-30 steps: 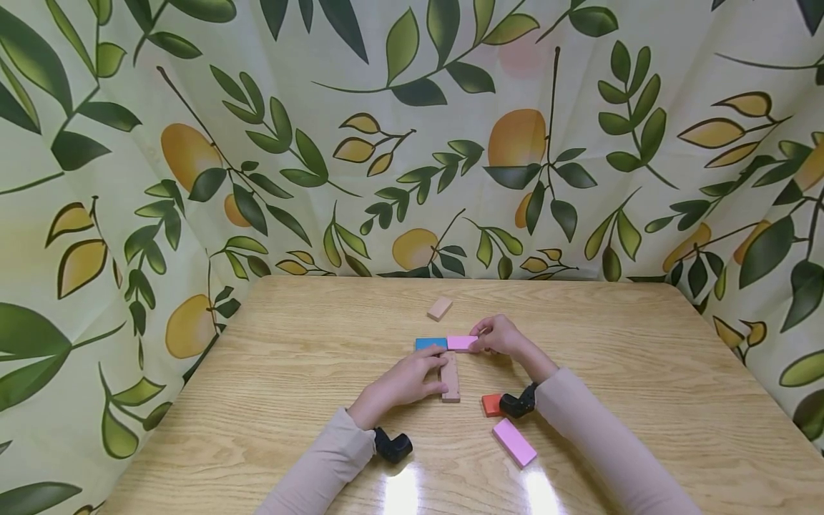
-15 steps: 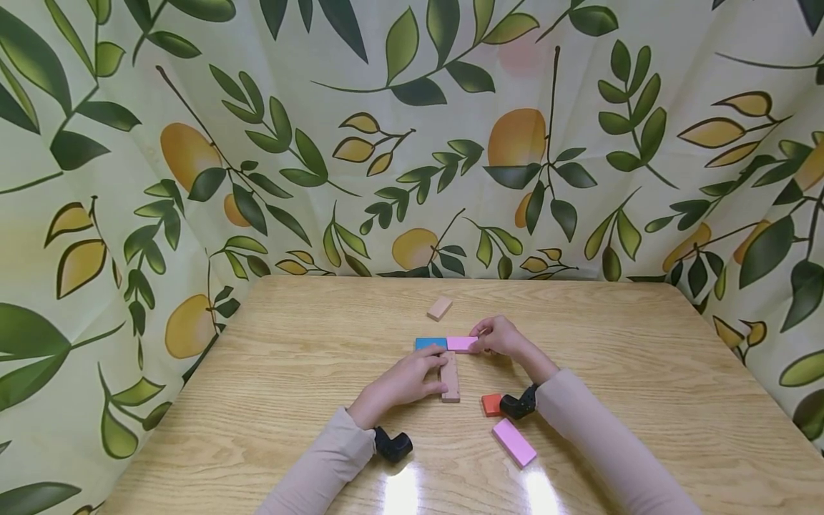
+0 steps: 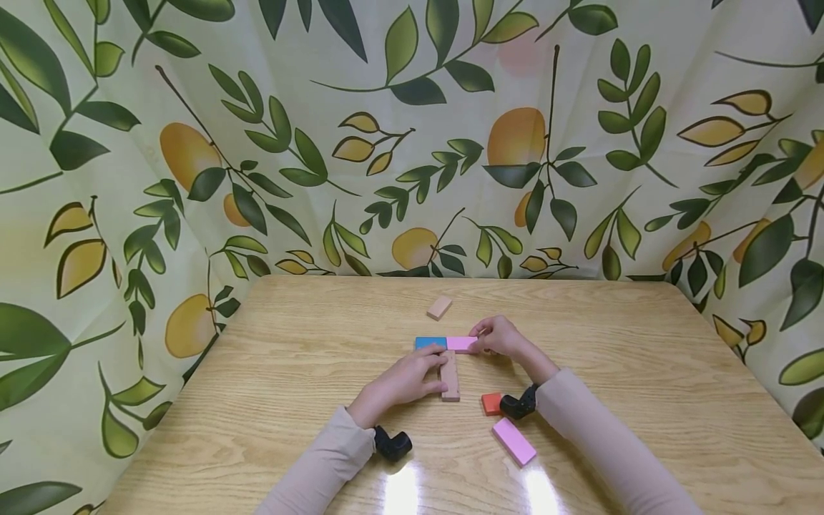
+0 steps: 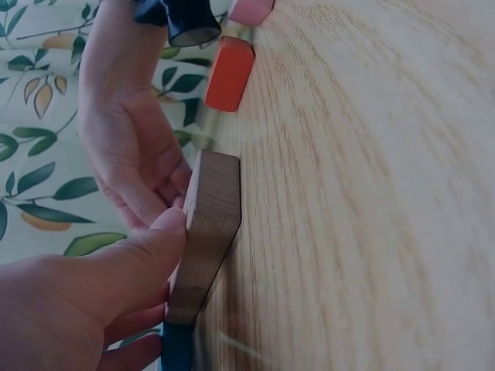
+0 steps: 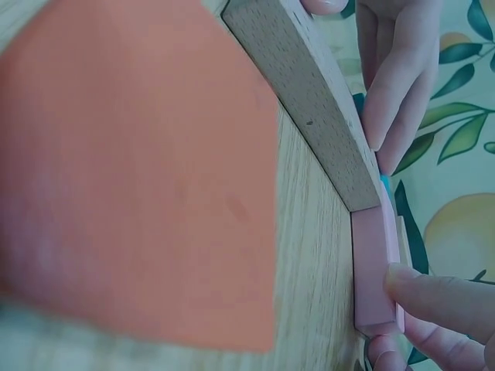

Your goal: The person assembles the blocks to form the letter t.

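In the head view a plain wooden block lies lengthwise toward me, its far end against a blue block and a pink block set end to end. My left hand holds the wooden block; in the left wrist view the thumb lies on its edge, with the other fingers partly hidden behind it. With thumb and fingers, my right hand pinches the outer end of the pink block. The right wrist view shows that pink block meeting the end of the wooden block.
A small wooden block sits farther back on the wooden table. By the right wrist lie a red block and a second pink block. A leaf-patterned cloth hangs behind the table.
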Demonstrator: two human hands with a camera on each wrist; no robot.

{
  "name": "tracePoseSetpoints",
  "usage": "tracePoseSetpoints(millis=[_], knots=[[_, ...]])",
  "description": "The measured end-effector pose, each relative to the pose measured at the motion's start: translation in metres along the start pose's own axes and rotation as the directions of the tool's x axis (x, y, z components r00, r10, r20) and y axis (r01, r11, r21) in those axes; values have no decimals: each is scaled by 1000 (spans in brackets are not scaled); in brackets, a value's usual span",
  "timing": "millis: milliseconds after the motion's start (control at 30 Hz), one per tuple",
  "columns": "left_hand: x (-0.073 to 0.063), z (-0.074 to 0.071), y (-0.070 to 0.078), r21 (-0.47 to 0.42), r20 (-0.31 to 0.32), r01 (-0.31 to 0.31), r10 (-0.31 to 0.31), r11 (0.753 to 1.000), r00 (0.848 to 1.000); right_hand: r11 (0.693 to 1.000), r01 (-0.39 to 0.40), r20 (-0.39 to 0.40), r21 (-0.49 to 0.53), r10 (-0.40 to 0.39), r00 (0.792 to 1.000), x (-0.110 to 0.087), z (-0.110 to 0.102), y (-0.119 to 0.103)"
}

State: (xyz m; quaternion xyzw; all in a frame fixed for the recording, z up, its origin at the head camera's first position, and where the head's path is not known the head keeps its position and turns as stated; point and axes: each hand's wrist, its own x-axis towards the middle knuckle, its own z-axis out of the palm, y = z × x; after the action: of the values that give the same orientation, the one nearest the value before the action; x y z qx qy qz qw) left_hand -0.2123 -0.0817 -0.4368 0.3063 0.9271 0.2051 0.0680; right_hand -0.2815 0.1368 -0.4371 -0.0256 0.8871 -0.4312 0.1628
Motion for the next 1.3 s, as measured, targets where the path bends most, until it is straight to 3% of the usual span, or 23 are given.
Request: tracePoseSetpoints(millis=[767, 1300], knots=[[1, -2, 3, 26, -2, -16, 16, 1000, 1000, 1000, -5, 4, -5, 5, 1000, -2, 0, 0], [0, -2, 4, 26, 32, 5, -6, 1000, 999, 999, 26, -22, -27, -26, 999, -6, -1, 0]])
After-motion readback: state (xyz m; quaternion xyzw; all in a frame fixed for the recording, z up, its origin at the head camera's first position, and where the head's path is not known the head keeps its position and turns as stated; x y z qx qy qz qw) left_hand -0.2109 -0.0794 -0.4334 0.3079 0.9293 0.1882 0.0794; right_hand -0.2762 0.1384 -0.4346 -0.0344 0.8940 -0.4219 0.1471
